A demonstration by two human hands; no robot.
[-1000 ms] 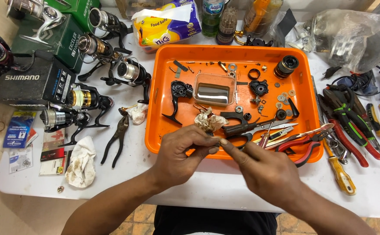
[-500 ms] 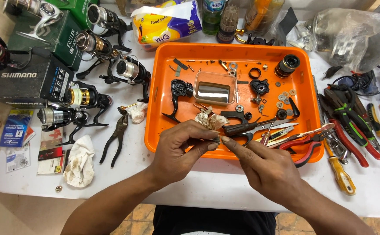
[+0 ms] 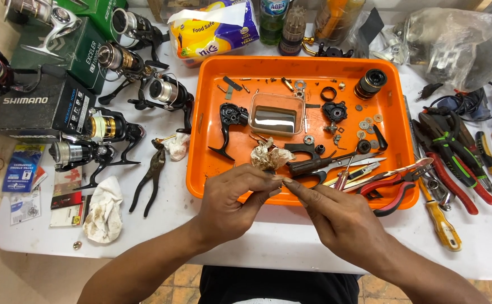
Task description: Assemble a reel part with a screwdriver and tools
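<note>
Both hands meet at lower centre, over the near rim of the tray [image 3: 201,118] | left hand [image 3: 232,205] and right hand [image 3: 336,217] pinch fingertips shut on a tiny part [image 3: 281,179], barely visible | risk: grip slips, part drops off the table edge.

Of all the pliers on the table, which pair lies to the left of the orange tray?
The dark pliers, lying alone on the white table between the tray and the fishing reels; all the other pliers lie on the tray's right.
</note>
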